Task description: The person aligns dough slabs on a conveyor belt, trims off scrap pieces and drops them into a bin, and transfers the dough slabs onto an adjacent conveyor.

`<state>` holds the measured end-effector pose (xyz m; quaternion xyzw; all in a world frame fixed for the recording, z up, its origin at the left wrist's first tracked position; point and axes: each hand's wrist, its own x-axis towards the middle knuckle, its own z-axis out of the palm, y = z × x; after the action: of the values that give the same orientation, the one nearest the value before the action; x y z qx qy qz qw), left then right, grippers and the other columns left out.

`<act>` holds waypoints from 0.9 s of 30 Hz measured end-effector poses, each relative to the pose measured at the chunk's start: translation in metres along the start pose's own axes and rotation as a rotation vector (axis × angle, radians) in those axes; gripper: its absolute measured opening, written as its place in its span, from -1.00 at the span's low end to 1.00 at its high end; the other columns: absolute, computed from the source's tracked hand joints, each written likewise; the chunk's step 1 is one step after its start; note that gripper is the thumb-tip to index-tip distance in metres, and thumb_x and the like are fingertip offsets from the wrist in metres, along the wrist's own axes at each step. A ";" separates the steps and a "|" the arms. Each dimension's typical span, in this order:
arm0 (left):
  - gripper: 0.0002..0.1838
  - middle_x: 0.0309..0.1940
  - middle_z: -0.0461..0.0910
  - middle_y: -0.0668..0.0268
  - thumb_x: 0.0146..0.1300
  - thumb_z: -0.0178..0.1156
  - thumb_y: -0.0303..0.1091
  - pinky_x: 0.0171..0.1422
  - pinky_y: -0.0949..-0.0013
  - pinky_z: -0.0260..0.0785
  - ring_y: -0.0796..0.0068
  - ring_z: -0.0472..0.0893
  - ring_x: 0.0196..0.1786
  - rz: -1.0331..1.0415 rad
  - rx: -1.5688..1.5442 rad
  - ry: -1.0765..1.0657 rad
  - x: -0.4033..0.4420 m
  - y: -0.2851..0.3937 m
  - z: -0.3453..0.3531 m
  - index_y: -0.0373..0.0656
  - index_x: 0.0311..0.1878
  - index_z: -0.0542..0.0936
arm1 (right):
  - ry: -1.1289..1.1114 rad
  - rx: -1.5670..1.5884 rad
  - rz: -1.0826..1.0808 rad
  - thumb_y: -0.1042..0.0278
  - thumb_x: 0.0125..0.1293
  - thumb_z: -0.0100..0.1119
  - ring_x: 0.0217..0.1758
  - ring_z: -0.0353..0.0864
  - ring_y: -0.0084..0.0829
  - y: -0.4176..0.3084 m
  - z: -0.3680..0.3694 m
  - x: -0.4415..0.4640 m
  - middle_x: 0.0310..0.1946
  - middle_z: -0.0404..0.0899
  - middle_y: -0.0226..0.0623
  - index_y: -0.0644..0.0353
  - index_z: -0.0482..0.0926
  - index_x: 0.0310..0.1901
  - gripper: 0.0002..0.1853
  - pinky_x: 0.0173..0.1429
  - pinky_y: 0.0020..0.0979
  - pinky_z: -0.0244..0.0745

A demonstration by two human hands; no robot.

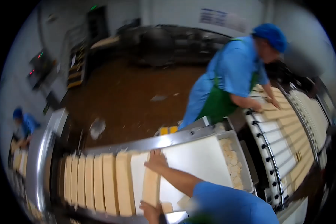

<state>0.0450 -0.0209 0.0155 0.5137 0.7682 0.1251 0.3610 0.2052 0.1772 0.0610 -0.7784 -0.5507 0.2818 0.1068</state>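
A long, pale beige slab that looks like dough (151, 186) lies lengthwise between my two hands over the white conveyor belt (198, 156). My right hand (156, 160) reaches across to grip its far end. At its near end, my left hand (150, 212) has its fingers wrapped around the edge, partly cut off by the frame. Left of the slab, a row of several similar slabs (109, 183) stands side by side on the belt. Small flat dough pieces (168, 207) lie close to my left hand.
A metal tray (246, 175) of dough scraps (231, 158) sits at the belt's right end. A co-worker in a green apron (220, 102) bends over a second conveyor (278, 149) with beige strips. Another person (26, 123) works at far left, beyond a steel machine frame (41, 164).
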 end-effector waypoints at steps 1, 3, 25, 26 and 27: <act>-0.17 0.06 0.30 -0.26 0.08 0.29 0.00 0.20 0.02 0.26 -0.21 0.38 0.07 0.167 0.141 0.141 -0.001 -0.018 0.035 -0.41 0.24 0.23 | 0.059 0.019 0.051 -0.07 0.05 0.24 0.26 0.30 0.08 0.024 -0.013 -0.005 0.25 0.13 0.09 0.21 0.15 0.31 -0.14 0.32 0.01 0.24; -0.11 0.02 0.28 -0.34 0.14 0.23 0.08 0.14 -0.03 0.31 -0.28 0.44 -0.04 0.342 0.215 0.155 -0.009 -0.010 0.070 -0.50 0.26 0.15 | 0.078 0.035 0.173 -0.10 0.04 0.23 0.35 0.21 0.06 0.073 -0.047 -0.015 0.30 0.09 0.11 0.22 0.10 0.34 -0.10 0.34 -0.03 0.21; -0.19 0.20 0.13 -0.19 -0.03 0.31 -0.45 0.32 0.03 0.12 -0.21 0.20 0.23 1.359 -0.053 -0.390 -0.273 0.288 0.240 -0.24 0.34 0.20 | 1.081 0.473 0.920 -0.08 0.01 0.25 0.08 0.48 0.09 0.557 -0.283 -0.344 0.17 0.23 0.18 0.37 0.15 0.22 -0.13 0.12 -0.05 0.46; -0.18 0.20 0.11 -0.18 -0.02 0.31 -0.45 0.32 0.03 0.13 -0.20 0.22 0.22 1.394 -0.042 -0.422 -0.288 0.296 0.251 -0.24 0.35 0.19 | 1.081 0.420 0.969 -0.13 0.01 0.22 0.09 0.48 0.08 0.581 -0.286 -0.357 0.18 0.24 0.18 0.36 0.15 0.23 -0.11 0.14 -0.04 0.45; -0.17 0.20 0.12 -0.17 -0.02 0.33 -0.42 0.33 0.03 0.12 -0.18 0.21 0.24 1.352 -0.081 -0.503 -0.303 0.303 0.259 -0.26 0.35 0.18 | 1.075 0.418 1.020 -0.13 0.01 0.22 0.09 0.48 0.08 0.593 -0.298 -0.373 0.18 0.24 0.18 0.36 0.15 0.23 -0.11 0.14 -0.04 0.45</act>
<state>0.4978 -0.2006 0.1317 0.8761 0.1710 0.2274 0.3893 0.7561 -0.3420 0.1425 -0.9297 0.0686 -0.0225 0.3613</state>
